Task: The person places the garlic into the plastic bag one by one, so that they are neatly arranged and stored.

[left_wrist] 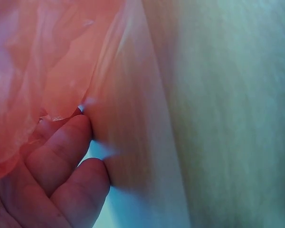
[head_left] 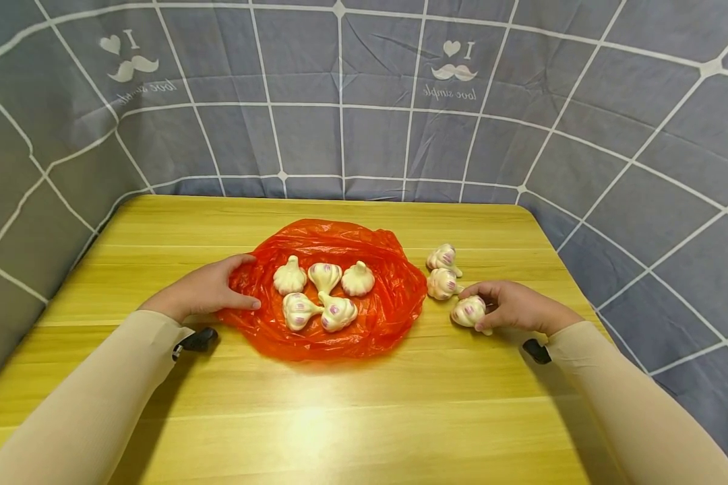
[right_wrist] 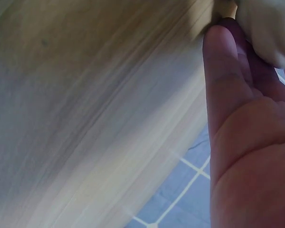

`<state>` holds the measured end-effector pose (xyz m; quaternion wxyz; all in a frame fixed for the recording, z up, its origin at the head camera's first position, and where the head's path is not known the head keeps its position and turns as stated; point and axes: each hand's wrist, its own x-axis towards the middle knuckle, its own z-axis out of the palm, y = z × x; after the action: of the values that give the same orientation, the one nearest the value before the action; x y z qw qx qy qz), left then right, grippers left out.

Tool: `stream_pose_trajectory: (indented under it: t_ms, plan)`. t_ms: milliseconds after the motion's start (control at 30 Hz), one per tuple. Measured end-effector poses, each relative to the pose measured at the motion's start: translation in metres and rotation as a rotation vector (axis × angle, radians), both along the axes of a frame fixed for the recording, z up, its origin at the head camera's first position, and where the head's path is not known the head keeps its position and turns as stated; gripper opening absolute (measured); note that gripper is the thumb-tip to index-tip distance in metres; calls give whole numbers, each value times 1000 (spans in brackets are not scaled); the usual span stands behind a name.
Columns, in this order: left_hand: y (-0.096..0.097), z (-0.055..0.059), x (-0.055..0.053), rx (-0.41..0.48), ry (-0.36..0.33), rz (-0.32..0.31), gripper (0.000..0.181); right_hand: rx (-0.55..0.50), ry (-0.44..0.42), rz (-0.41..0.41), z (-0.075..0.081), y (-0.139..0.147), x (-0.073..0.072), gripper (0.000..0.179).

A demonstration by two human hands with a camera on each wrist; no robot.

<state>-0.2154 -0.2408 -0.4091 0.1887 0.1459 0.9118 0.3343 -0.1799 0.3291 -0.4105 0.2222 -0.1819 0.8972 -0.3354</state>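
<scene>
A thin red plastic bag [head_left: 394, 323] lies spread out, with several whitish garlic bulbs [head_left: 290, 276] on it, marked in purple. At its left edge, my left hand [head_left: 209, 289] holds the film, thumb over it. In the left wrist view, curled fingers [left_wrist: 80, 183] show under the edge of the film, tips against the tabletop. Right of the bag, my right hand [head_left: 516, 306] grips a garlic bulb [head_left: 468, 310] between thumb and fingers. Part of that bulb shows at the top corner of the right wrist view. Two more garlic bulbs [head_left: 441, 283] lie just beyond it.
The wooden table [head_left: 364, 417] has a light yellowish grain. Grey-blue cloth [head_left: 370, 141] with white grid lines hangs behind it and along both sides. Dark straps [head_left: 199, 339] show at my wrists.
</scene>
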Motion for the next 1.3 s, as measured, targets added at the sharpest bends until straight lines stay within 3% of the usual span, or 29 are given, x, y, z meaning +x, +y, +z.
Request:
stream_pose_trajectory:
  t_ms: [1300]
  plan:
    - [1,0,0,-17,1,-6,109,-29,-21,1,-2,1,-1,58]
